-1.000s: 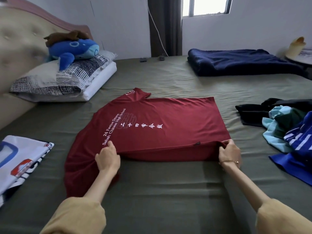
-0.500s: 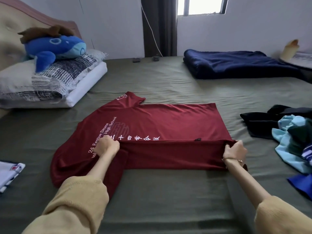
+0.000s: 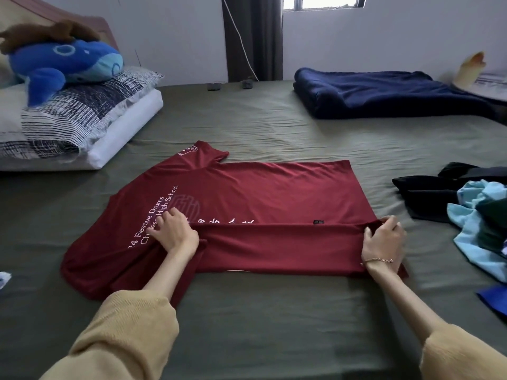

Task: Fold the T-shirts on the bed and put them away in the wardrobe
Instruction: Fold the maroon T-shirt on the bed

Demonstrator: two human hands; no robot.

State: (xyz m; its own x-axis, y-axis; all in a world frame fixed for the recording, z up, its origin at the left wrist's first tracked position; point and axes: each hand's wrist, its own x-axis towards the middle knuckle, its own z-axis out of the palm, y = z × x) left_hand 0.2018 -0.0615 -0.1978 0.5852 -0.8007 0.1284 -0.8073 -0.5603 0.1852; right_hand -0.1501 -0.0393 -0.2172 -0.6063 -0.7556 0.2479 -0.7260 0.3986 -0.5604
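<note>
On the olive-green bed sheet (image 3: 247, 127), the dark red printed T-shirt (image 3: 260, 193) lies flat and sideways. The left hand (image 3: 172, 229) presses spread fingers on the shoulder end, likely anchoring the fold; the right hand (image 3: 384, 239) pinches the hem corner, keeping the folded near edge straight.

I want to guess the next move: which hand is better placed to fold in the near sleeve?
Probably the left hand: it rests on the red T-shirt beside that sleeve; the right hand pinches the far hem corner.
</note>
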